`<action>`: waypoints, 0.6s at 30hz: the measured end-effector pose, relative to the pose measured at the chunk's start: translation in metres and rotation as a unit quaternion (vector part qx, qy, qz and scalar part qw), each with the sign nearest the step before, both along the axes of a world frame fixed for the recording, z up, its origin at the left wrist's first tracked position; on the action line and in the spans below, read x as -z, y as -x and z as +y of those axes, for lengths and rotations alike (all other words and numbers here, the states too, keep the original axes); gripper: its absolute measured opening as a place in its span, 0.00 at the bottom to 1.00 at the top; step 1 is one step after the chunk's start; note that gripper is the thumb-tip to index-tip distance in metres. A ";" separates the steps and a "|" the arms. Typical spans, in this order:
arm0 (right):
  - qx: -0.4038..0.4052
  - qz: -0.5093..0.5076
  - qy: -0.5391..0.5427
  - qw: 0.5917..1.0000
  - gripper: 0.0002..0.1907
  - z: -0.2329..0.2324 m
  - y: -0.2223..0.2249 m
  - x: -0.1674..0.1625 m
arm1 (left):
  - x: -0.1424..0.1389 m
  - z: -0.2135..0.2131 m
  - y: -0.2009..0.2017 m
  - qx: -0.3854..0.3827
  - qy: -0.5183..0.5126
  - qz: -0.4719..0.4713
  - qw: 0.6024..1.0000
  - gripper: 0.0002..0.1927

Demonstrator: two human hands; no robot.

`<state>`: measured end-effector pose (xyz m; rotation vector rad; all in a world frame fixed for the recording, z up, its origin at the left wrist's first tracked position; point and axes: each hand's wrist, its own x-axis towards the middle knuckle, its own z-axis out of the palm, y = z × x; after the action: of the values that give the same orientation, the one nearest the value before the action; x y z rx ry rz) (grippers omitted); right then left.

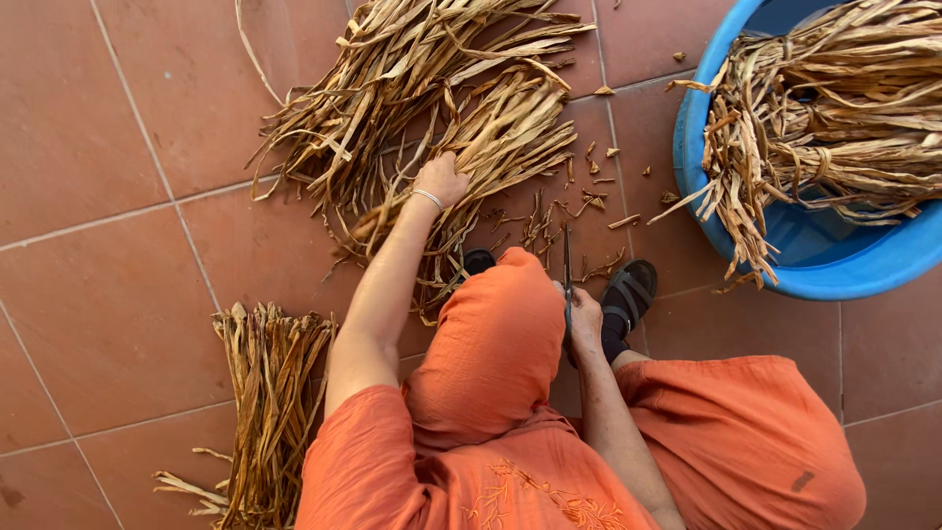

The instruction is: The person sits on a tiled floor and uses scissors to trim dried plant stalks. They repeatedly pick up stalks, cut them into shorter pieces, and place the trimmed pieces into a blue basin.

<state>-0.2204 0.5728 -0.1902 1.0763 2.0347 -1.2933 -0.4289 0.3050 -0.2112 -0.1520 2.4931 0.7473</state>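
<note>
Seated low on terracotta tile floor [108, 324], orange garment over both knees.

Left hand [442, 180]: extended forward, fingers curled down into a loose pile of dried leaf strips [432, 108]; hand closed around a few strips at the near edge of the pile. Thin bangle [427, 197] on the wrist.

Right hand [585, 319]: beside the right knee, closed around the handle of scissors [567, 280]; blades pointing away from the body, upright in the frame, tips near the scattered cut bits [589, 201] on the floor.

Pile location: straight ahead, spread across the tiles from top centre down to the feet. Black sandals [630, 294] just beside the trimmings, one partly hidden by the knee.

Second bundle of strips [270, 402]: lying on the floor at the left, beside the left elbow, ends trimmed even, well apart from the main pile.

Blue plastic basin [814, 265]: upper right, holding tied bundles of strips [844, 108], loose ends hanging over the rim.
</note>
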 end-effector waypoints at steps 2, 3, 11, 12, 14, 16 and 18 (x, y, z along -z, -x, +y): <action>-0.005 0.008 -0.010 1.000 0.30 -0.004 0.000 -0.004 | -0.017 -0.004 0.002 -0.057 -0.124 -0.095 0.986 0.16; -0.049 0.005 -0.059 0.997 0.30 -0.005 0.001 -0.006 | -0.026 -0.007 0.003 -0.084 -0.185 -0.141 0.969 0.16; -0.216 -0.015 -0.209 0.954 0.38 -0.011 -0.019 -0.007 | -0.096 -0.009 -0.008 -0.040 -0.316 -0.119 0.940 0.15; -0.235 -0.018 -0.211 0.949 0.39 -0.011 -0.022 -0.004 | -0.107 -0.009 -0.011 -0.038 -0.342 -0.116 0.932 0.14; -0.270 -0.025 -0.215 0.938 0.43 -0.010 -0.029 0.001 | -0.130 -0.005 -0.018 -0.013 -0.366 -0.101 0.925 0.12; -0.284 -0.032 -0.216 0.934 0.44 -0.008 -0.033 0.005 | -0.155 0.003 -0.027 -0.005 -0.387 -0.097 0.917 0.10; -0.288 -0.054 -0.204 0.934 0.44 -0.005 -0.035 0.006 | -0.176 0.016 -0.037 -0.011 -0.405 -0.101 0.909 0.09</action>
<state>-0.1858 0.5680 -0.1960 0.6019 2.3404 -0.5191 -0.3915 0.3209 -0.0353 0.0464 1.8072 1.6077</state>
